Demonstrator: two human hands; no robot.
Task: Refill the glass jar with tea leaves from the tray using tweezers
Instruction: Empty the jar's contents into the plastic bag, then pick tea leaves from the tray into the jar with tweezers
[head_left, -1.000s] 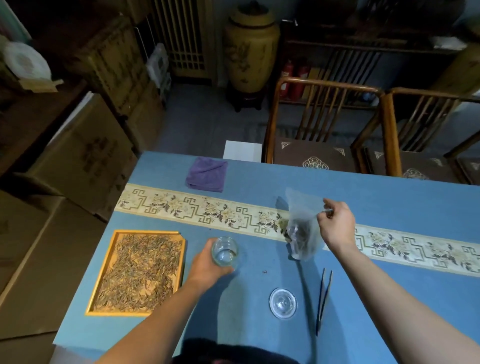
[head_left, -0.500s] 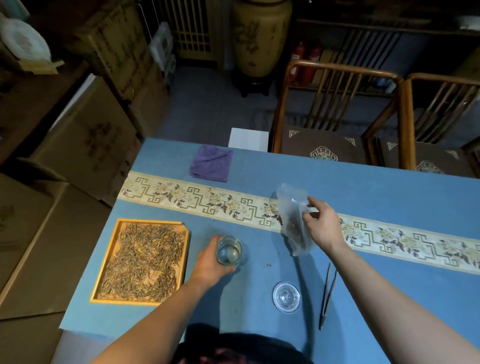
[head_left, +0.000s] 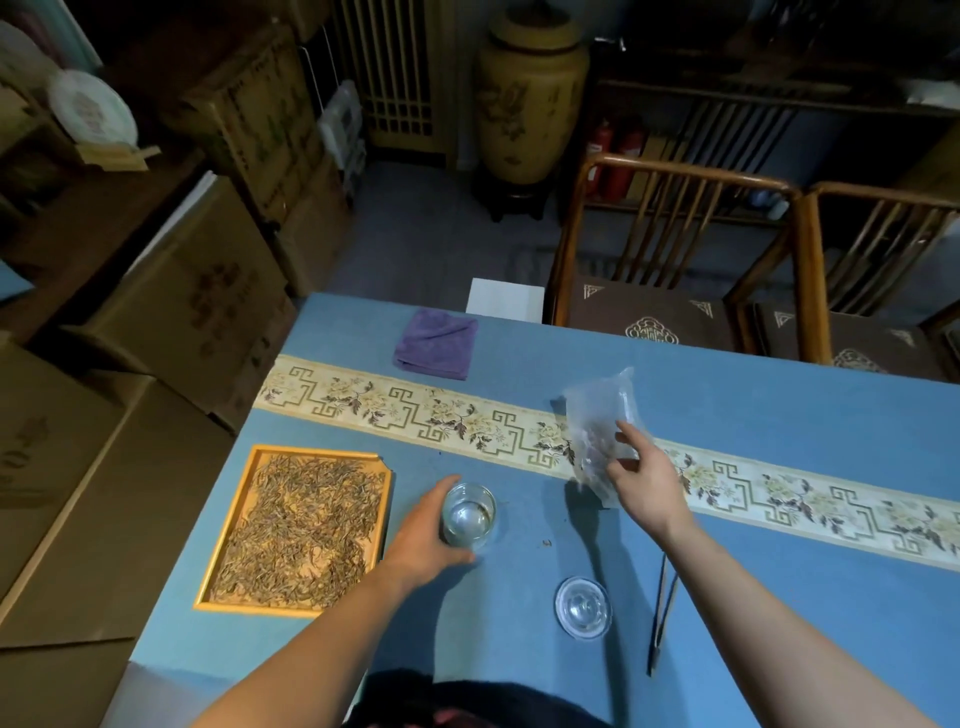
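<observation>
Head view shows a blue table (head_left: 779, 441) with the glass jar (head_left: 468, 514) standing just left of centre, its mouth uncovered. It looks empty of leaves, so by my reading the refill has not begun. The left hand (head_left: 421, 535) wraps round the jar's left side, thumb behind and fingers in front, steadying it upright. Left of the jar, near but apart, lies the wooden tray (head_left: 215, 561), heaped with dry tea leaves (head_left: 301, 525) across its whole floor.

The right hand (head_left: 644, 478), right of centre, has its fingers spread and nearly straight, touching a clear plastic bag (head_left: 597, 415) that lies crumpled on the patterned runner; it does not appear to grip it. The jar's lid (head_left: 583, 607) rests flat in the lower middle of the frame, and the tweezers (head_left: 662, 618) lie untouched just right of it.

What remains, as I judge it, is nearly everything: pick up the tweezers, carry leaves from tray to jar in pinches, then put the lid on.
</observation>
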